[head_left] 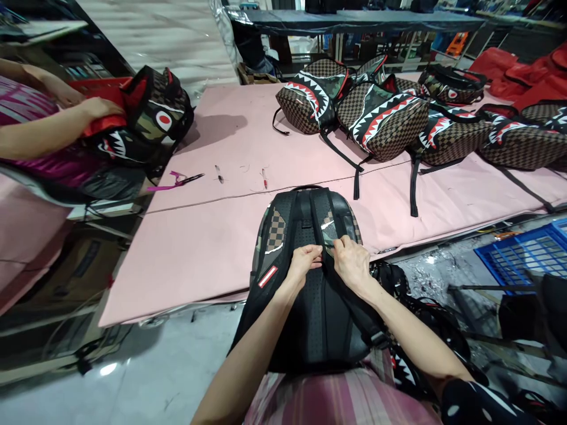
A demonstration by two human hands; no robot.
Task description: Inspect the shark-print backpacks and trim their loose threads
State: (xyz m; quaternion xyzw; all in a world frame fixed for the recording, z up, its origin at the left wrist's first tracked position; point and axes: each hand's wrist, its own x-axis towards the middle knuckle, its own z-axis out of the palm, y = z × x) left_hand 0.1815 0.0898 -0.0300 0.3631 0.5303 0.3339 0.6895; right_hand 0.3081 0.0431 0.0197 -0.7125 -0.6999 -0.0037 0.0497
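A black backpack (310, 330) leans on the table edge over my lap, its back panel and shoulder straps facing me. My left hand (303, 265) is closed in a pinch at the inner edge of the right-hand shoulder strap (321, 215). What lies between those fingertips is too small to make out. Just to the right, my right hand (353, 262) is closed on the same strap, thumb and fingers pressed together near its patterned panel. A red-and-white label (267, 277) shows on the other strap.
Scissors with a pink ribbon (183, 180) and small tools (264, 179) lie on the pink-covered table (212, 236). Several checkered shark-mouth backpacks (381, 121) stand behind. At left, a co-worker's hands (100, 109) handle a backpack (155, 112). A blue crate (522, 254) is at right.
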